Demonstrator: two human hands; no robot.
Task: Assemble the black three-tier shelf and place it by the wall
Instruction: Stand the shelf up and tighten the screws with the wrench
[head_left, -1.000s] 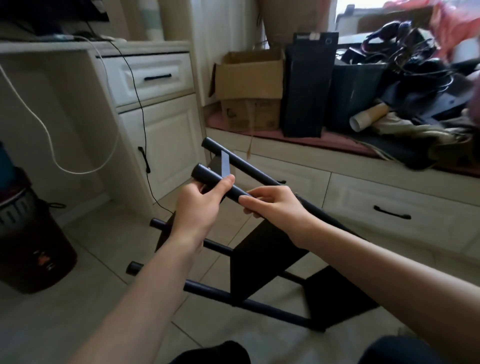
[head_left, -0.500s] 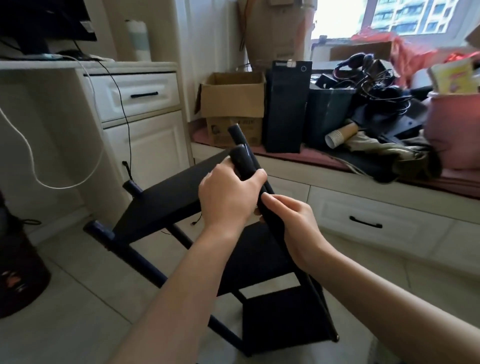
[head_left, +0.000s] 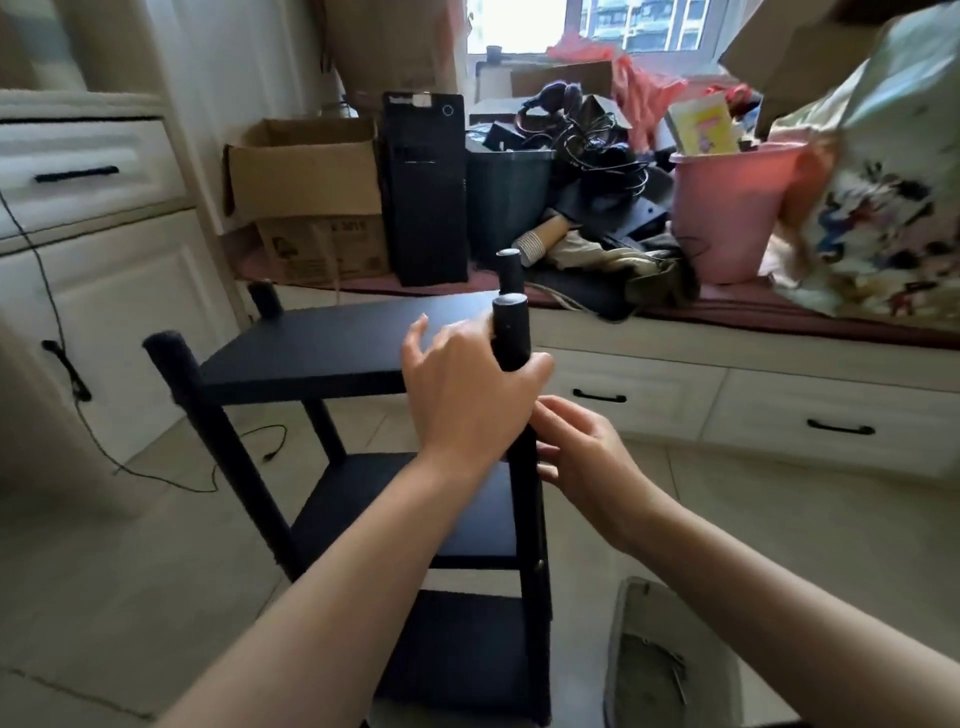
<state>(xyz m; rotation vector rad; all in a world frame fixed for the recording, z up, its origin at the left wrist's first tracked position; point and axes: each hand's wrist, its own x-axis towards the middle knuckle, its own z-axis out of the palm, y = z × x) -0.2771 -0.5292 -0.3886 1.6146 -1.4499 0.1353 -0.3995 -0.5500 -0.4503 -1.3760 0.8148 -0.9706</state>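
Assembly looks finished: the black three-tier shelf stands upright on the tiled floor, all three boards seated between its four posts. By my reading the step in hand is the carry to the wall. The left hand wraps the top of the near right post, thumb around it, its index finger lifted straight over the top board. The right hand sits just below on the same post, fingers loosely curled against it; whether it truly grips I cannot tell.

Both hands are on one corner, so a lift from here would likely tip the frame. The next move probably calls for a second hold on an opposite post or under a board, then setting it down level, with the black cable trailing across the floor at the left kept clear of the feet.

Beyond the shelf runs a white drawer bench under the window, its top crowded with a cardboard box, a black computer tower, a dark bin, tangled cords and a pink bucket. White cabinets line the left wall, and a grey container sits on the floor at the lower right.
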